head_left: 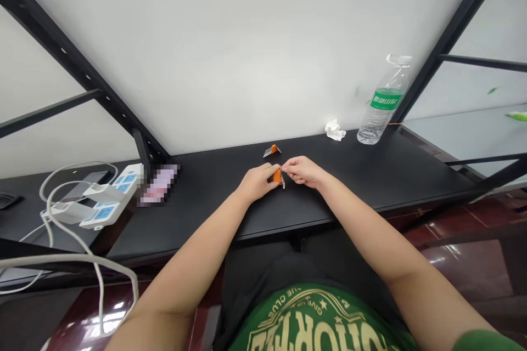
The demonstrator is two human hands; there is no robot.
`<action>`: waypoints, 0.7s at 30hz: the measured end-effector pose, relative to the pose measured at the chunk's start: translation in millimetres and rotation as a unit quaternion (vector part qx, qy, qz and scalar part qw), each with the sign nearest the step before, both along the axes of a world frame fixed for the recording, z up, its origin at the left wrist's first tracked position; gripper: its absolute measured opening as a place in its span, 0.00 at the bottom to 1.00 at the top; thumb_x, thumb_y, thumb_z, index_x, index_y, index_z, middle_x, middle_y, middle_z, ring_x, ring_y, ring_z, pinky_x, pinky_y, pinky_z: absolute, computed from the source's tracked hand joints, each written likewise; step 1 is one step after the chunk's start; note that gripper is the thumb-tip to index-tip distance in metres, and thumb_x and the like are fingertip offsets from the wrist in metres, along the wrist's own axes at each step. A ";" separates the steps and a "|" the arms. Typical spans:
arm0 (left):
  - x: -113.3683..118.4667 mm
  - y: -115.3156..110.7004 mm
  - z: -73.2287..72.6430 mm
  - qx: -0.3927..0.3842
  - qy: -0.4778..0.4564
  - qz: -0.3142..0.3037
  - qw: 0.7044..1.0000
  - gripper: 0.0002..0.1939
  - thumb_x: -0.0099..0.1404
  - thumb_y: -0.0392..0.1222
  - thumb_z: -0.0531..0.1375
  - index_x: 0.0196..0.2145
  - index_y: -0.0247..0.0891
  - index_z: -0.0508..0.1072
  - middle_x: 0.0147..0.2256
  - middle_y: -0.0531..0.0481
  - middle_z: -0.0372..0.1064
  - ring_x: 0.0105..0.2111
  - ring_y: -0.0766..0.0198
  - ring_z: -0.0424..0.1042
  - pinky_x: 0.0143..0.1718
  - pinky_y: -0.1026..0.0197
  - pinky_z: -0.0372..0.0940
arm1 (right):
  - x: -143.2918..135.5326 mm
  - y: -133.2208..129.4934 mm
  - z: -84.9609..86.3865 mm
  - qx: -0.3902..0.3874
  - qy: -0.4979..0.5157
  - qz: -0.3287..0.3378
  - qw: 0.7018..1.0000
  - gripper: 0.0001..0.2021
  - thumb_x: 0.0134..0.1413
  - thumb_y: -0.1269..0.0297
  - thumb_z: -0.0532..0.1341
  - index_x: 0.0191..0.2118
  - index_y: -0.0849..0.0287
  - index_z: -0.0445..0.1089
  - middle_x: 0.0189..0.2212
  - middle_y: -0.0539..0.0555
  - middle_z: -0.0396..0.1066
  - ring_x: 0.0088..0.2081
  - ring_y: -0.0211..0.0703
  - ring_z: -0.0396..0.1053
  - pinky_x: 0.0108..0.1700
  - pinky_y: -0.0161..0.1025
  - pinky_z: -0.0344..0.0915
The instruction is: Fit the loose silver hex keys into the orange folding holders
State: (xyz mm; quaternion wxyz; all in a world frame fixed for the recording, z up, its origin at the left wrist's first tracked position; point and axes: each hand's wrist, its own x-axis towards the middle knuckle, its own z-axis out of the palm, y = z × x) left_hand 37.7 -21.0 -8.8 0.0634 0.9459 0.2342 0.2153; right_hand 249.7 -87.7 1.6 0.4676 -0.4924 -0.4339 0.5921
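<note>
My left hand [260,182] is closed round an orange holder [277,176] with several slim metal pieces fanned out of it, which looks like a hex key set. Close against it on the right, my right hand [303,171] pinches with thumb and forefinger at the upper edge of the set. Whatever is between those fingertips is too small to make out, perhaps one of the keys. Just behind the hands, a second orange hex key set [272,150] rests on the black table [206,192].
A clear plastic bottle [382,101] with a green label stands at the back right, near a crumpled white tissue [335,130]. On the left are a blurred-out pinkish item [160,185], a white power strip [113,197] with plugs, and looping white cables [74,230]. Black metal posts [82,66] flank the table.
</note>
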 end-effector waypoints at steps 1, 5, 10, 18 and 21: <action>0.0 0.0 -0.3 0.003 0.001 0.001 1.000 0.14 0.69 0.44 0.62 0.51 0.46 0.74 0.38 0.52 0.72 0.36 0.63 0.72 0.37 0.63 0.64 | -0.1 -0.2 0.7 -0.002 -0.001 -0.001 1.000 0.13 0.49 0.61 0.75 0.29 0.61 0.72 0.18 0.47 0.63 0.16 0.26 0.49 0.15 0.27 0.42; 0.0 0.6 -1.5 0.009 0.008 0.010 1.000 0.14 0.68 0.44 0.63 0.51 0.46 0.75 0.39 0.52 0.72 0.36 0.63 0.72 0.36 0.63 0.64 | -0.2 -1.3 2.6 -0.007 -0.005 -0.003 1.000 0.14 0.50 0.61 0.75 0.29 0.61 0.72 0.18 0.47 0.63 0.16 0.26 0.49 0.15 0.27 0.42; -0.3 1.8 -2.8 0.011 0.000 0.012 1.000 0.15 0.68 0.44 0.63 0.53 0.47 0.75 0.39 0.52 0.72 0.37 0.63 0.72 0.37 0.63 0.64 | 1.0 -1.5 2.5 -0.005 -0.004 0.000 1.000 0.13 0.51 0.61 0.75 0.29 0.61 0.72 0.19 0.46 0.62 0.16 0.26 0.49 0.15 0.27 0.42; -1.0 0.4 -1.1 -0.003 -0.015 0.006 1.000 0.14 0.67 0.42 0.63 0.51 0.47 0.76 0.40 0.52 0.72 0.37 0.64 0.72 0.37 0.64 0.64 | 0.9 -2.5 4.3 -0.024 0.023 0.010 0.999 0.13 0.50 0.61 0.75 0.31 0.61 0.72 0.19 0.46 0.63 0.16 0.25 0.48 0.15 0.26 0.41; -1.0 0.6 -0.9 -0.013 -0.026 0.004 1.000 0.16 0.67 0.41 0.63 0.52 0.47 0.75 0.40 0.52 0.73 0.37 0.64 0.72 0.39 0.64 0.65 | 0.4 -3.3 6.1 -0.026 0.038 0.009 0.999 0.13 0.49 0.62 0.75 0.31 0.62 0.72 0.19 0.45 0.62 0.16 0.25 0.48 0.15 0.26 0.41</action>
